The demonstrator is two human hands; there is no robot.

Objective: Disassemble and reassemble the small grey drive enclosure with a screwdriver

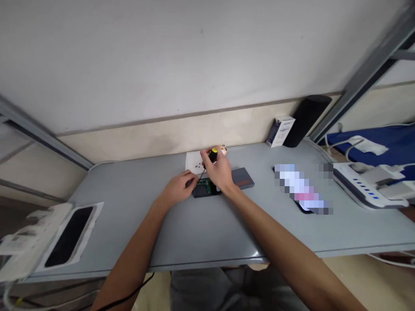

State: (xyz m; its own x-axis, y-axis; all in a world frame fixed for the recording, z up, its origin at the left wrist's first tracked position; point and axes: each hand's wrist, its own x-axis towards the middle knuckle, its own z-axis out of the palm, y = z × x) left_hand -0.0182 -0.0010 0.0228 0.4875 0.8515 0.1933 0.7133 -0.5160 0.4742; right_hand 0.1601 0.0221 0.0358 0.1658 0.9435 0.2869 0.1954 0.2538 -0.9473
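Head view: circuit board [209, 187] uncovered, right hand [219, 167] is gripping screwdriver [213, 154], left hand [179, 186] is curling alongside, can't tell its hold, work seemingly unfinished.

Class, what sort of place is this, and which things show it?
Probably a dormitory or bedroom desk: a grey desktop between metal posts, with a power strip at its right end.

On the desk [129, 181], a circuit board [204, 185] lies midway — paper [190, 160] behind it, a box [244, 178] to its right. Farther right, a phone [301, 190], then a power strip [358, 188]. Behind the phone stand a carton [280, 131] and cylinder [306, 121] — far left, a slab [69, 235] on a sheet [96, 211].
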